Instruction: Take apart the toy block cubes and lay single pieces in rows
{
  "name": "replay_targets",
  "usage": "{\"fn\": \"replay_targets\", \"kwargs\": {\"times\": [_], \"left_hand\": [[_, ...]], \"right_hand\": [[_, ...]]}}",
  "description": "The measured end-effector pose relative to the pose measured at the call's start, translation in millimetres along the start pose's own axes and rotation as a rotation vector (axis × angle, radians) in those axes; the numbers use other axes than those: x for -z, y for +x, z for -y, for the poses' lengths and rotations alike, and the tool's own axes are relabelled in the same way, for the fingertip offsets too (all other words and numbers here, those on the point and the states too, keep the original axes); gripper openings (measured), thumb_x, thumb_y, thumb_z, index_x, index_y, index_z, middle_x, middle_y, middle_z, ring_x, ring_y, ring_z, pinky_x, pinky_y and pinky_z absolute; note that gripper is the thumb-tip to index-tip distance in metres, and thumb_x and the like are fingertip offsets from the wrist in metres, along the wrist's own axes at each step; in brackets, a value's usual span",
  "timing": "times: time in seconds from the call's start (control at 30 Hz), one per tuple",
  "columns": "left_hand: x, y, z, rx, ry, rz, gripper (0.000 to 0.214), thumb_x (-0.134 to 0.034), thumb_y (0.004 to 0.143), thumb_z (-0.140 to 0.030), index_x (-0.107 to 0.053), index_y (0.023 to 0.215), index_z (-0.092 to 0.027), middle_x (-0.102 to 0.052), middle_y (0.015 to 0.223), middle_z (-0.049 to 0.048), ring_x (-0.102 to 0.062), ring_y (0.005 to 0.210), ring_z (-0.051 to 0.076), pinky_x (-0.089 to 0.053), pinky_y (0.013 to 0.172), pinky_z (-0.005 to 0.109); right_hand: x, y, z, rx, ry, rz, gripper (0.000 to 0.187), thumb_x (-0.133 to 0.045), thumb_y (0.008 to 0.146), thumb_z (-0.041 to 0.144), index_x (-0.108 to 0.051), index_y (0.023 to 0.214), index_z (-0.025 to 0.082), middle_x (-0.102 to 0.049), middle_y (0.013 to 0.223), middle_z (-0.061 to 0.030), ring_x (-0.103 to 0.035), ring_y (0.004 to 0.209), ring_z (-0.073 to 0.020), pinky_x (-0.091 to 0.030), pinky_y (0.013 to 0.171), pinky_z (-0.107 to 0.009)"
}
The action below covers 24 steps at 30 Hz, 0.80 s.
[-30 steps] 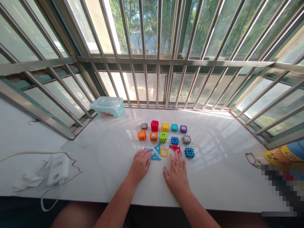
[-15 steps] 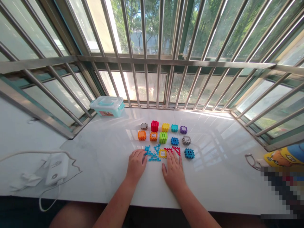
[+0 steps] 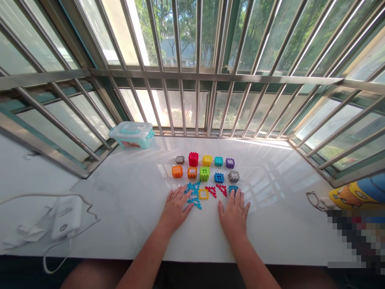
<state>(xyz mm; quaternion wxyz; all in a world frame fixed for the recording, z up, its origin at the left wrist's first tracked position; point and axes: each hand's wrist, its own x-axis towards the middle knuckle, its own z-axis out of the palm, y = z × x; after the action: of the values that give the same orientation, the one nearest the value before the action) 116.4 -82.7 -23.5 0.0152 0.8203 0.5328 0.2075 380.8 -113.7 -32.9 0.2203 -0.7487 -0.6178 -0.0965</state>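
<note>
Sunlight falls through the stainless steel window bars (image 3: 198, 76) onto the white marble-look sill (image 3: 132, 188) where I work, with trees and a pale building beyond the glass. Toward the back left sits a clear plastic box with a teal lid (image 3: 131, 135). Its front label (image 3: 130, 144) is colourful, but I can't read any writing on it at this size. A white corded device (image 3: 66, 216) lies at the left, its small round mark also unreadable.

Plastic waffle blocks (image 3: 204, 174) stand in two rows of five in front of me: grey, red, yellow, teal and purple behind; orange, orange, green, blue and grey in front. Below them lie teal lattice pieces (image 3: 192, 192), a yellow square frame (image 3: 203, 194), red triangular pieces (image 3: 217, 190) and a blue piece (image 3: 232, 188).

My left hand (image 3: 176, 210) is open and palm-down, its fingertips just beside the teal pieces. My right hand (image 3: 234, 214) is also open and palm-down, holding nothing, and its fingers cover the blue piece's lower edge, so I can't tell if they touch it. At the far right, a yellow cartoon-printed item (image 3: 351, 194) is cut off by the frame, and a pixelated patch (image 3: 355, 237) hides the corner.
</note>
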Motion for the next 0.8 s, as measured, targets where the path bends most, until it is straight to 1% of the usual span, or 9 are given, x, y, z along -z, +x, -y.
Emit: {"fn": "replay_targets", "kwargs": {"times": [0.07,0.17,0.27,0.37,0.47,0.57,0.63,0.67,0.8], "left_hand": [[-2.2,0.0,0.6,0.02,0.006,0.005,0.055,-0.053,0.104,-0.048,-0.051,0.157,-0.031,-0.044,0.168,0.0082,-0.044,0.152,0.031,-0.035,0.125,0.058],[-4.3,-0.3,1.3,0.047,-0.006,-0.003,0.057,-0.054,0.104,-0.047,-0.051,0.158,-0.03,-0.045,0.167,0.0083,-0.044,0.151,0.033,-0.035,0.125,0.058],[-4.9,-0.7,1.7,0.052,-0.011,-0.008,0.057,-0.053,0.103,-0.047,-0.051,0.158,-0.031,-0.046,0.167,0.0081,-0.045,0.151,0.033,-0.036,0.125,0.058],[-4.7,-0.8,1.8,0.048,-0.001,-0.007,0.057,-0.053,0.103,-0.048,-0.051,0.157,-0.031,-0.046,0.167,0.0092,-0.045,0.151,0.032,-0.036,0.125,0.058],[-4.3,-0.6,1.3,0.041,-0.002,-0.013,0.055,-0.054,0.103,-0.048,-0.054,0.155,-0.03,-0.047,0.166,0.0097,-0.046,0.151,0.032,-0.035,0.125,0.057],[-3.5,-0.3,0.3,0.042,-0.007,-0.022,0.052,-0.054,0.103,-0.047,-0.057,0.152,-0.03,-0.05,0.163,0.0098,-0.047,0.15,0.031,-0.035,0.126,0.057],[-2.6,-0.2,-0.2,0.04,-0.018,-0.034,0.051,-0.055,0.103,-0.046,-0.058,0.15,-0.029,-0.052,0.162,0.01,-0.047,0.15,0.031,-0.034,0.126,0.057],[-1.9,-0.1,-0.3,0.036,-0.026,-0.04,0.05,-0.055,0.103,-0.046,-0.058,0.15,-0.029,-0.053,0.161,0.0101,-0.048,0.149,0.031,-0.034,0.126,0.057],[2.0,-0.6,-1.0,0.003,-0.052,-0.046,0.048,-0.054,0.104,-0.043,-0.059,0.149,-0.03,-0.053,0.161,0.0089,-0.049,0.148,0.033,-0.035,0.126,0.06]], "right_hand": [[-2.2,0.3,2.4,0.126,0.023,0.076,0.073,-0.041,0.106,0.041,-0.022,0.17,0.011,-0.024,0.174,-0.0213,-0.021,0.162,-0.0378,-0.014,0.126,-0.069],[0.3,1.3,7.3,0.284,0.044,0.166,0.069,-0.042,0.107,0.042,-0.027,0.17,0.018,-0.021,0.176,-0.0133,-0.017,0.163,-0.0321,-0.013,0.128,-0.065],[4.4,2.0,9.3,0.299,0.038,0.195,0.068,-0.043,0.107,0.045,-0.029,0.169,0.021,-0.016,0.178,-0.0103,-0.013,0.164,-0.0321,-0.012,0.128,-0.066],[5.8,2.4,8.4,0.315,0.033,0.214,0.065,-0.046,0.106,0.046,-0.038,0.166,0.024,-0.014,0.178,-0.0085,-0.011,0.164,-0.0341,-0.011,0.128,-0.067],[5.4,2.7,6.8,0.366,0.044,0.252,0.059,-0.048,0.105,0.047,-0.047,0.161,0.03,-0.018,0.178,-0.0062,-0.013,0.164,-0.0352,-0.01,0.127,-0.068],[6.4,2.5,6.7,0.42,0.076,0.277,0.057,-0.048,0.105,0.046,-0.047,0.161,0.035,-0.023,0.176,-0.0041,-0.018,0.163,-0.0346,-0.011,0.127,-0.069],[7.7,2.6,7.1,0.438,0.1,0.259,0.06,-0.049,0.105,0.046,-0.042,0.164,0.035,-0.024,0.176,-0.0045,-0.021,0.162,-0.0334,-0.013,0.128,-0.067],[8.0,3.1,6.8,0.43,0.109,0.237,0.062,-0.048,0.105,0.046,-0.039,0.165,0.033,-0.024,0.176,-0.0059,-0.021,0.162,-0.0329,-0.014,0.128,-0.065],[4.1,9.0,-2.9,0.273,0.111,0.125,0.064,-0.04,0.109,0.045,-0.033,0.167,0.019,-0.025,0.175,-0.0149,-0.02,0.163,-0.0322,-0.019,0.128,-0.062]]}}
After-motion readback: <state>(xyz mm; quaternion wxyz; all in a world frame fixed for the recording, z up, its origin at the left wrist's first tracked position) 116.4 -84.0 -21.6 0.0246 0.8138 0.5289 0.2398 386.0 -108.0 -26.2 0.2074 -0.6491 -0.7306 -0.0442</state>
